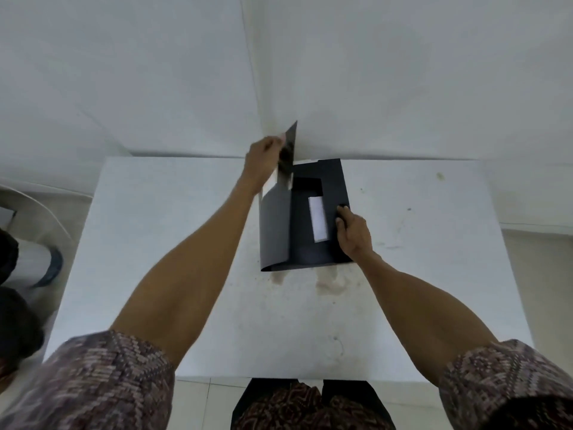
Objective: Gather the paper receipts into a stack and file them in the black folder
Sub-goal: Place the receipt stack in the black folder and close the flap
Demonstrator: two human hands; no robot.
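Receipts [318, 219] lie inside the black folder [307, 246] between both hands.

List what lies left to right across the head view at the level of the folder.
Left hand holding the raised cover, black folder, white receipts inside it, right hand on the folder's right edge.

One black folder [313, 240] lies between two hands; one white stack of receipts [317, 220] sits just beside the right hand [353, 232].
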